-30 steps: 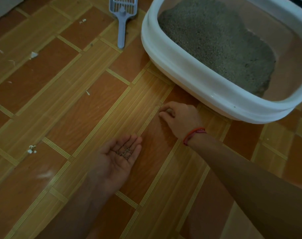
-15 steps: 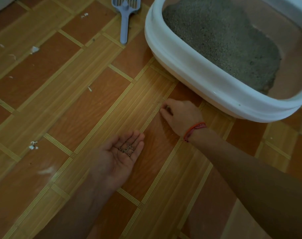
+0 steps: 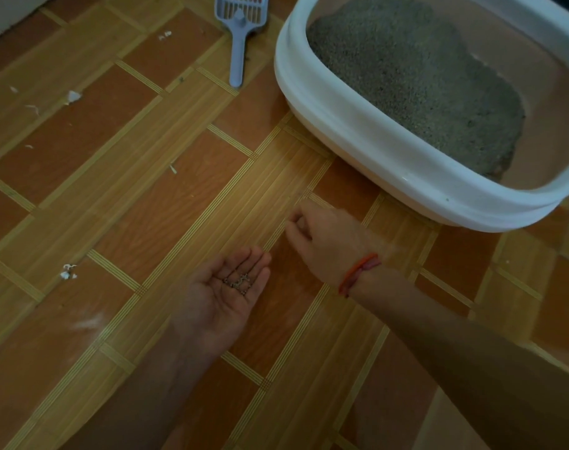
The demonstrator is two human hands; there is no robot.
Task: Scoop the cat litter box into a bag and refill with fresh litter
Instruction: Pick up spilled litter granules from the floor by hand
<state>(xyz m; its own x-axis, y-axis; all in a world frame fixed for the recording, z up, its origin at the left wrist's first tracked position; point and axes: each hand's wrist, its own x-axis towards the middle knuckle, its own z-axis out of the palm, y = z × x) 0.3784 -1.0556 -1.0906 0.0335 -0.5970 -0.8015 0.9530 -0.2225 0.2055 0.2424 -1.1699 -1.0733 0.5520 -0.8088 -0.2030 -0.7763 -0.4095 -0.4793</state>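
A white litter box [image 3: 351,138] stands on the floor at the upper right, with a heap of grey litter [image 3: 413,79] in it and bare pink bottom on its right side. A blue-grey slotted scoop [image 3: 239,30] lies on the floor left of the box. My left hand [image 3: 224,297] lies palm up and flat on the floor, with a few stray litter grains [image 3: 239,282] on its fingers. My right hand [image 3: 328,241], a red string on its wrist, hovers just beyond the left fingertips with thumb and fingers curled together; whether it pinches a grain is hidden.
The floor is wood-pattern vinyl in orange and tan strips. Small white scraps [image 3: 72,97] lie scattered on the left, more scraps [image 3: 67,272] nearer me, and a pale smear [image 3: 88,323] below them. A white wall edge shows at the top left corner.
My right hand has drawn back from near the box toward the left hand's fingertips. The left hand has stayed palm up with the grains.
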